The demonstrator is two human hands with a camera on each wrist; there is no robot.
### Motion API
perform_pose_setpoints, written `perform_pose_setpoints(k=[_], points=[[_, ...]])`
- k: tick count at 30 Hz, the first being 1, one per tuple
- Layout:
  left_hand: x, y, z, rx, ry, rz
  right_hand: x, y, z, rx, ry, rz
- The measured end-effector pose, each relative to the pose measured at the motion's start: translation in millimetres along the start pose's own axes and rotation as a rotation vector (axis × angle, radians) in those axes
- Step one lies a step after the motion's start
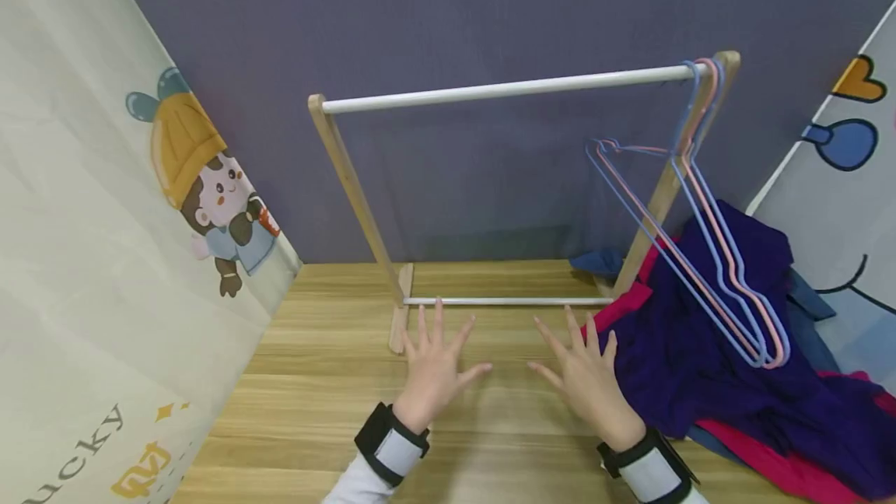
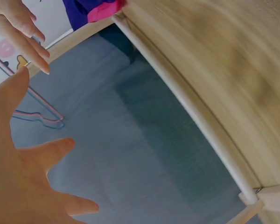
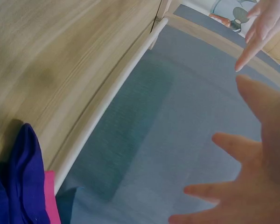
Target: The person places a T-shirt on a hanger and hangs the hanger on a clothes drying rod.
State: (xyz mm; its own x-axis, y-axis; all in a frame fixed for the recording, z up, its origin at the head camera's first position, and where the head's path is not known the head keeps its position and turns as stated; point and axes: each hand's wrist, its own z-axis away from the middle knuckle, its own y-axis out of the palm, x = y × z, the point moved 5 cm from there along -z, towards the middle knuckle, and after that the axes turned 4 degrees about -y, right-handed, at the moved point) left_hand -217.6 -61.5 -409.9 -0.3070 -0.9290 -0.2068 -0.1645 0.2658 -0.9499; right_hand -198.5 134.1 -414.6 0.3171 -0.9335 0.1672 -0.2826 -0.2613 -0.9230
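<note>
Both hands hover over the wooden tabletop with fingers spread, holding nothing. In the head view the left hand [image 1: 432, 372] is before the rack's lower left foot, and the right hand [image 1: 584, 379] is beside the pile of clothes [image 1: 672, 364], dark purple and pink-red. Behind them stands a small clothes rack [image 1: 518, 89] with wooden posts and white rods. Several blue and pink hangers [image 1: 728, 271] hang at the right end of its top rod, in front of the clothes. The wrist views show spread fingers [image 2: 51, 151] of the left hand and fingers [image 3: 238, 147] of the right.
A grey-blue wall panel [image 1: 455, 14] rises behind the rack. Pale printed curtains flank the table [image 1: 294, 411]: one on the left [image 1: 84, 201], another on the right [image 1: 854, 255]. Some blue cloth [image 1: 598, 261] lies behind the rack's right post.
</note>
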Motion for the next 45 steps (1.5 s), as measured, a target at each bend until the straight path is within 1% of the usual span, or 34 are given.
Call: perform_pose_setpoints(k=[4,6,8,10,14,17,21,24,26,29,31,33,34,37,41,45], points=[[0.3,1.2,-1.4,0.009,0.012,-0.001,-1.5,-5.2,-0.2,-0.026,-0.02,0.001],[2.0,-0.9,-0.9,-0.005,0.032,0.021,-5.7,-10.1,0.2,-0.048,-0.041,0.002],[4.8,-5.8,2.4,-0.029,0.063,0.061,-14.4,-14.8,2.7,-0.064,-0.058,0.006],[9.9,-9.6,7.9,-0.052,0.104,0.099,-27.3,-17.7,7.4,-0.061,-0.073,0.018],[21.6,-14.9,23.4,-0.085,0.188,0.155,-60.9,-19.9,21.7,-0.013,-0.08,0.058],[29.6,-18.0,32.7,-0.124,0.241,0.179,-88.4,-20.0,32.4,0.05,-0.054,0.081],[35.9,-21.3,38.3,-0.165,0.295,0.201,-122.0,-20.2,43.4,0.121,0.009,0.077],[37.6,-21.9,40.5,-0.161,0.313,0.197,-143.3,-18.4,50.3,0.153,0.044,0.058],[38.0,-21.2,42.0,-0.145,0.318,0.195,-155.3,-16.3,54.7,0.169,0.057,0.036],[37.7,-20.1,44.0,-0.113,0.317,0.194,-170.4,-10.7,59.9,0.196,0.056,-0.012],[37.2,-19.4,44.7,-0.09,0.315,0.202,-179.0,-5.9,62.1,0.191,0.04,-0.056],[36.4,-19.2,45.1,-0.075,0.314,0.204,-186.1,-0.5,63.5,0.189,0.027,-0.094],[36.1,-18.9,45.1,-0.071,0.315,0.204,-190.8,3.7,64.5,0.169,0.008,-0.094],[34.7,-17.9,45.3,-0.066,0.321,0.191,-196.6,10.0,66.1,0.148,-0.018,-0.099],[32.5,-15.1,46.0,-0.065,0.338,0.179,-192.8,11.2,65.4,0.18,-0.001,-0.095],[30.3,-12.6,47.2,-0.076,0.364,0.175,-185.8,9.8,65.2,0.164,-0.007,-0.076]])
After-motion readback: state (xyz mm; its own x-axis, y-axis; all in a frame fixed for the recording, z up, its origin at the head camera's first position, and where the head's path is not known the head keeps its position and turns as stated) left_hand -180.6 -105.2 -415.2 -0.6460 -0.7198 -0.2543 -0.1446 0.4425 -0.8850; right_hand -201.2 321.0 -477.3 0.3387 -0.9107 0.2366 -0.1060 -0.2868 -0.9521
